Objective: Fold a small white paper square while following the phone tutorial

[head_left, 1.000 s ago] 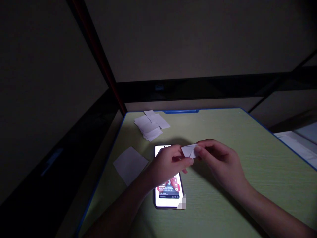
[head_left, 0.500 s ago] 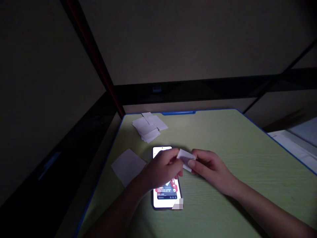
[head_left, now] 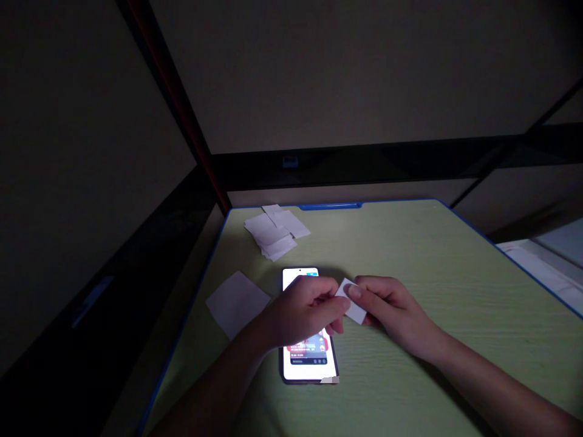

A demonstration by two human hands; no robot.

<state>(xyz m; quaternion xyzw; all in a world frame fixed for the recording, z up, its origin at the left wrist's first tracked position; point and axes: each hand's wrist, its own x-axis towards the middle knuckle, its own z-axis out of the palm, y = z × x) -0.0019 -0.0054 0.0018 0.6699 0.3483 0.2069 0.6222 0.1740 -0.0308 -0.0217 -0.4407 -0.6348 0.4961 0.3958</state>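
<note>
"What are the hands holding?"

"Both have the small white paper [head_left: 356, 311] between them, above the table [head_left: 432, 255]. The left hand [head_left: 307, 311] pinches its left side, thumb on top and the other fingers curled in. The right hand [head_left: 394, 309] grips it from the other side, its thumb pressed flat near the upper edge."

"Is the paper folded?"

"It seems to be, though the light is too dim for me to make out the layers."

"And what's under the left hand?"

"A phone [head_left: 307, 371], lying face up on the table with its screen lit. The hand and wrist hide the middle of it."

"Any other paper about?"

"Yes, a loose sheet [head_left: 237, 303] lies left of the phone, partly hidden by the left forearm. Farther back, near the table's blue far edge, there's an overlapping pile of white papers [head_left: 276, 233]."
</note>
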